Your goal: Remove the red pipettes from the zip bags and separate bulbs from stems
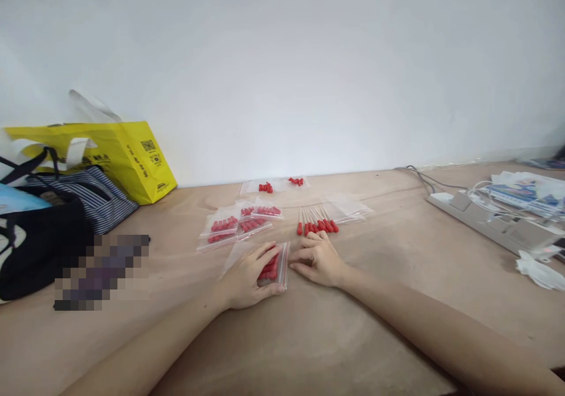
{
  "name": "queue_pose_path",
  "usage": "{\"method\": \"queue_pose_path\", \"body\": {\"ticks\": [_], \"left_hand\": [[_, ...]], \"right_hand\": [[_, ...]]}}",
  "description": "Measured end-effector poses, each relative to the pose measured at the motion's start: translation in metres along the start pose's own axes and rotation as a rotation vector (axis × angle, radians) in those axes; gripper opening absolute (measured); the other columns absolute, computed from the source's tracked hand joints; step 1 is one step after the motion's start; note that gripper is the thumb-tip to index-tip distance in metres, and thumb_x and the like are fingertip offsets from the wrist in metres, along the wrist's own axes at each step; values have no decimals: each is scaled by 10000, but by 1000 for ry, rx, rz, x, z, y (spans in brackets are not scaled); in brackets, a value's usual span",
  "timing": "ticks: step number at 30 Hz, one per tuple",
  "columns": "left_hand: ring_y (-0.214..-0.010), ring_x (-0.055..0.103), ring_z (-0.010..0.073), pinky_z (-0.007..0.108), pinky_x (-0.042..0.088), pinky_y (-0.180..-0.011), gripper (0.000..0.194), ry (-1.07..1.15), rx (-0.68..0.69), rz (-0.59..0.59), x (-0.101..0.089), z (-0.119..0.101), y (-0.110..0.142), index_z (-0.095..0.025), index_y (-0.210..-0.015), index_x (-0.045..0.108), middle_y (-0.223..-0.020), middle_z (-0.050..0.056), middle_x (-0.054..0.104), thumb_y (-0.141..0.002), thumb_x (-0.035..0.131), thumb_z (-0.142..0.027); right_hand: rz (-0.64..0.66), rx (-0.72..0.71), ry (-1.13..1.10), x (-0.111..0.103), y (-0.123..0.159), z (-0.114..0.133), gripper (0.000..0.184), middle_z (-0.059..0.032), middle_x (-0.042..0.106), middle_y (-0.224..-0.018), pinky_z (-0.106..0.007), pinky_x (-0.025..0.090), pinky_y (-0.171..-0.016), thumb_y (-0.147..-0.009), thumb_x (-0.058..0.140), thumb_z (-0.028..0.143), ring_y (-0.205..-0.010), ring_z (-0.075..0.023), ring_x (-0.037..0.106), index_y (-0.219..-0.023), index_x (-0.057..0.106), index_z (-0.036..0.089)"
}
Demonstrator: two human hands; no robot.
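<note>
My left hand [251,278] rests over a clear zip bag [282,272], fingers on top and thumb along its near side, holding it against the table. Red bulbs [268,271] show inside the bag between the thumb and fingers. Just right of the bag's red-striped edge is my right hand [321,260], its fingers loosely curled, with a small gap between thumb and forefinger and nothing visible in it. Beyond that hand lies a fanned row of droppers [316,226] with red bulbs and thin pale stems. Empty clear bags [348,206] lie behind the droppers' right side.
Filled zip bags [225,225] overlap left of centre, and more red pieces [265,187] lie on plastic by the wall. A yellow bag [132,160], striped pouch [101,199] and black bag [48,249] are on the left. A power strip [477,222], cables and tissue [539,271] are right.
</note>
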State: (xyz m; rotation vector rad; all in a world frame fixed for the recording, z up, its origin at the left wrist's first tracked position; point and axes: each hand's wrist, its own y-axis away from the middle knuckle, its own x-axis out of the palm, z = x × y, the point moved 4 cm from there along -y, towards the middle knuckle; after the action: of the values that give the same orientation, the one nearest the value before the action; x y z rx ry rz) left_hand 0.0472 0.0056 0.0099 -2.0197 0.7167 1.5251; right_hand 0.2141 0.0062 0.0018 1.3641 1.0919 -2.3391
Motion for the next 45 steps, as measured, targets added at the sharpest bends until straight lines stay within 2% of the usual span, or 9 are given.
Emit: {"method": "queue_pose_path", "body": {"ticks": [11, 20, 30, 37, 43, 45], "left_hand": [[-1213, 351, 292, 449, 346, -956, 709, 6, -43, -19, 0, -3, -3, -172, -1302, 324, -1352, 137, 345, -739, 460, -581], [-1216, 347, 288, 445, 334, -968, 703, 5, -54, -17, 3, -2, -3, -171, -1299, 332, -1358, 134, 335, -744, 447, -586], [-1195, 369, 297, 462, 349, -944, 676, 25, -17, -47, 1, -3, -2, -181, -1296, 336, -1342, 144, 356, -751, 463, -561], [-1189, 377, 299, 457, 358, -939, 660, 26, -5, -75, 2, -2, -3, -173, -1284, 356, -1333, 143, 371, -753, 467, -549], [-1223, 329, 291, 455, 329, -968, 704, 24, -21, -47, 6, -4, -9, -166, -1327, 276, -1351, 146, 338, -762, 454, -546], [-1240, 305, 274, 449, 323, -975, 639, 33, -14, -41, 5, -6, -13, -189, -1342, 240, -1362, 135, 320, -808, 416, -493]], "right_hand": [[-38, -1, -48, 0, 0, -2, 97, 13, 582, -707, -305, 216, -687, -752, 591, 302, -704, -126, 416, -809, 659, 264], [-76, 8, -41, 0, 2, -4, 133, 7, 577, -709, -301, 222, -682, -741, 599, 291, -715, -132, 420, -860, 654, 264], [-39, 7, 8, 3, 2, -4, 105, 18, 579, -727, -294, 231, -683, -757, 594, 313, -726, -119, 431, -829, 667, 290], [-20, -88, 17, 5, 0, -1, 153, 7, 590, -790, -292, 239, -675, -777, 572, 302, -738, -121, 426, -904, 657, 305], [-107, -160, 105, 5, -4, -2, 135, -4, 581, -688, -319, 222, -682, -791, 542, 296, -726, -141, 403, -778, 676, 278], [-138, -201, 151, 3, -4, -3, 148, -3, 574, -672, -320, 216, -679, -799, 527, 276, -717, -141, 391, -762, 671, 274]]}}
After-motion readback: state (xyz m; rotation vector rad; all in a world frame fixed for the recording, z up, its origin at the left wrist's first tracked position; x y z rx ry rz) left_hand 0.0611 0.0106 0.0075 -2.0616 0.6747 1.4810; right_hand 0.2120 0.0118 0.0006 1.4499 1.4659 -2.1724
